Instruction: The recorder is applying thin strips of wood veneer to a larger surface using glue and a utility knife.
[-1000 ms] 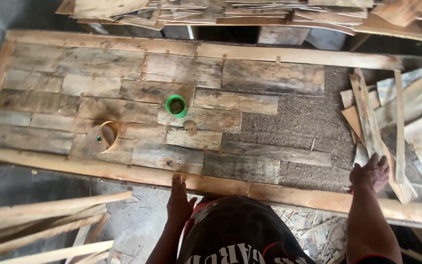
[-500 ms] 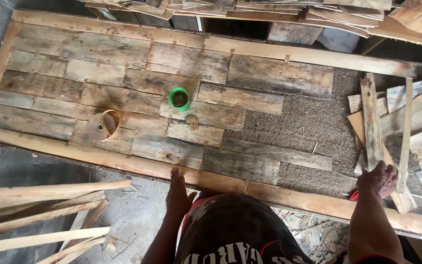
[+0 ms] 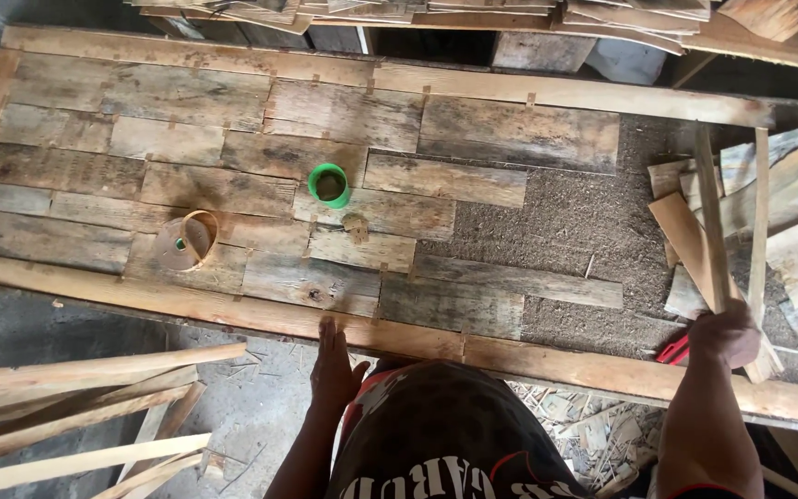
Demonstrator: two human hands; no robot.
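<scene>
Since a second ago the right hand (image 3: 724,334) has closed its fingers around a thin wood strip (image 3: 709,217) from the scrap pile (image 3: 787,222), while the left hand (image 3: 334,365) rests open on the counter edge (image 3: 233,312), so fitting it in the bare gap (image 3: 565,217) seems next.

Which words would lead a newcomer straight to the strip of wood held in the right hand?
Find the long wooden panel, then the heap of offcuts at its bare right end. The right hand grips a thin strip, which alone rises off the heap, running away from the person.
</scene>
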